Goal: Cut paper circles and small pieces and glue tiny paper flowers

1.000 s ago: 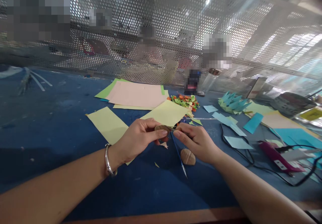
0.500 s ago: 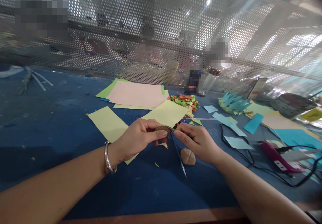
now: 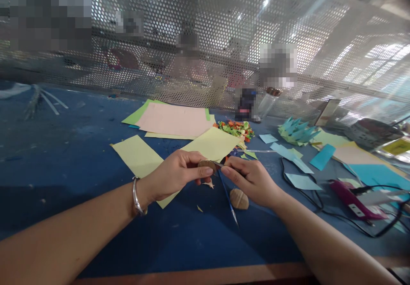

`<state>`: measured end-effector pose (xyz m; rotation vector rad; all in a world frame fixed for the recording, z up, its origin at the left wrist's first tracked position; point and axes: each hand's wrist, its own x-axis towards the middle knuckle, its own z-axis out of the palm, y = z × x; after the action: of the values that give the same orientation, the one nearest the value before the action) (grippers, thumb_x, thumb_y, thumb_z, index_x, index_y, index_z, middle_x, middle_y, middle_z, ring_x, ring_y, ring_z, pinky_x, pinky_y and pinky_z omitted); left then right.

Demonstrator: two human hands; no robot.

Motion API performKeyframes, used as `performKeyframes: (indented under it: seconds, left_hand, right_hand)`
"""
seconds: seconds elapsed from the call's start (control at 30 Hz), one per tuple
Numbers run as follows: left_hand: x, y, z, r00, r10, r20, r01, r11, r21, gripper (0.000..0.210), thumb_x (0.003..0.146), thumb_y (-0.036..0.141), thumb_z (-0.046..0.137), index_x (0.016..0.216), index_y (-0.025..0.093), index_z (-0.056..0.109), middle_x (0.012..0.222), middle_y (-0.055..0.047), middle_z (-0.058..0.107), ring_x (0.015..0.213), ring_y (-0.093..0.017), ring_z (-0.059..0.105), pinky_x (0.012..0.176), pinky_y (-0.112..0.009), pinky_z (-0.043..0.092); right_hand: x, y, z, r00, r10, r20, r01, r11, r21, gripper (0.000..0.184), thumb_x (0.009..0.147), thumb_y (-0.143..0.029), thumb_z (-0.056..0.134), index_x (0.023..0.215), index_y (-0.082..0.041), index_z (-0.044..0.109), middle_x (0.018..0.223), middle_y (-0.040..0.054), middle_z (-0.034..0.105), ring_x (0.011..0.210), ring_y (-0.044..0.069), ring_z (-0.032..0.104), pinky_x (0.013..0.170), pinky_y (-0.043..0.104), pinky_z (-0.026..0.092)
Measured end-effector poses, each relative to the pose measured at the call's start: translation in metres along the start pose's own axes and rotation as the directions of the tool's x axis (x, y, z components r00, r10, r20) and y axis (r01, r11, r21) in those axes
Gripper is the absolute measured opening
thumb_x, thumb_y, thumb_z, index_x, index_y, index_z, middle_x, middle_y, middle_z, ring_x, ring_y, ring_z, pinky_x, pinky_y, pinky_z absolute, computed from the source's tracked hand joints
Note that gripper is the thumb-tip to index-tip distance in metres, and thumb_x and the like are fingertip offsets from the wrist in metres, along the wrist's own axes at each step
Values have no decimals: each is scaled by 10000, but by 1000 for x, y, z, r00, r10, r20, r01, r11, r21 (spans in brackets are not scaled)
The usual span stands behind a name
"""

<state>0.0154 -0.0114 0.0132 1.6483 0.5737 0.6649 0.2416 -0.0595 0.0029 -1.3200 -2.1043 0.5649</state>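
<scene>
My left hand (image 3: 182, 171), with a silver bangle at the wrist, pinches a small round brown piece (image 3: 205, 164) between thumb and fingers. My right hand (image 3: 251, 178) grips a thin pointed metal tool (image 3: 218, 163), most of it hidden by the fingers. Its tip meets the edge of the brown piece, or nearly so; I cannot tell which. Below the hands lies a similar brown, faceted piece (image 3: 239, 198). A slim blue tool (image 3: 229, 197) with a clear, pointed end rests beside it. A pale paper scrap (image 3: 209, 184) is under my left fingers.
Pale yellow sheets (image 3: 136, 154) and a pink sheet (image 3: 174, 118) lie ahead. Behind my right hand is a heap of coloured paper scraps (image 3: 237, 130). A blue folded-paper piece (image 3: 296, 131), a purple power strip (image 3: 355, 199) and black cables occupy the right. A perforated metal screen (image 3: 211, 16) closes off the back.
The hands keep almost the same place and hold. The brown piece looks very slightly turned in my left fingers, and the left forearm has risen a little.
</scene>
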Motion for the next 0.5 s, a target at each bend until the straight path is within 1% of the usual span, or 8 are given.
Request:
performKeyframes:
  seconds: [0.2,0.5]
  left_hand:
    - [2,-5,-1,1000,-4,21,5,997,-76,129,909,216,666,819,179,750,763,-20,713,684,-110,595,662,-240,452]
    - [1,-7,-2,999,0,47,3,998,-69,152,908,240,665,784,176,727,763,-24,700,696,-120,568,669,-254,433]
  right_hand:
    - [0,1,1,1000,-2,-1,2,1000,12,402,1018,-468,463,719,-200,471,632,-54,382,569,97,345,544,253,292]
    - [-1,1,1,1000,2,10,-2,1000,9,411,1019,-479,451,716,-201,465,637,-48,392,577,102,349,545,252,292]
